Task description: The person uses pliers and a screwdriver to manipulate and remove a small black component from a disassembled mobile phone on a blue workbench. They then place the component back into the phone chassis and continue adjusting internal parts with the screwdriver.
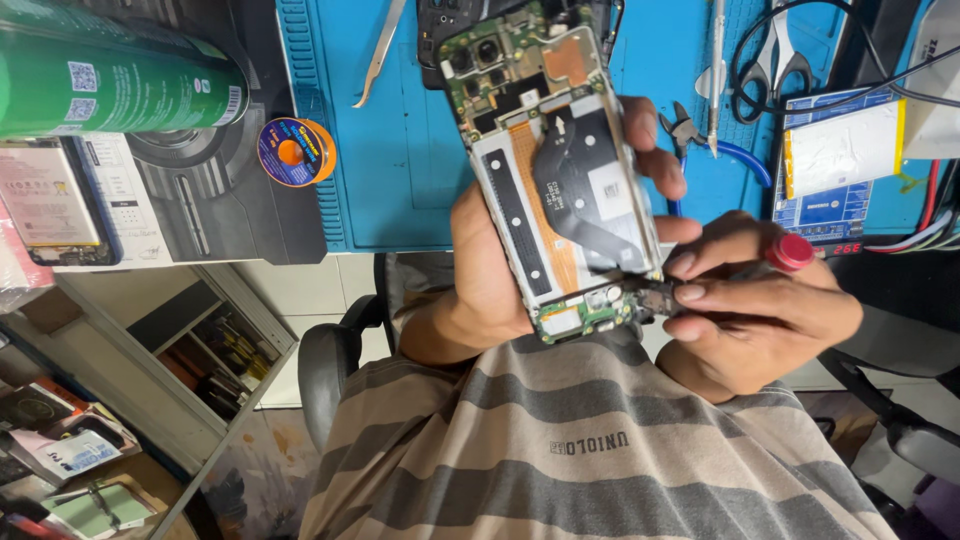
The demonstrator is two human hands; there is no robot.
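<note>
Opened phone (560, 180), back cover off and circuit boards bare, sits clamped in the left hand (490, 270), whose fingers wrap round its far edge. Just beside it, the right hand (760, 300) is closed on a red-capped screwdriver (785, 255), its tip pressed to the small board at the phone's near end. By the look of it, a screw on that lower board is being worked; the next move seems to call for a steady, square tip and a firm hold on the phone. Beyond the hands lie a blue mat (400, 150), tweezers (380, 50), blue-handled cutters (700, 135) and a solder spool (295, 150). Fingers hide the screwdriver's tip and shaft, so the exact screw cannot be made out; the phone's far end is cut off.
</note>
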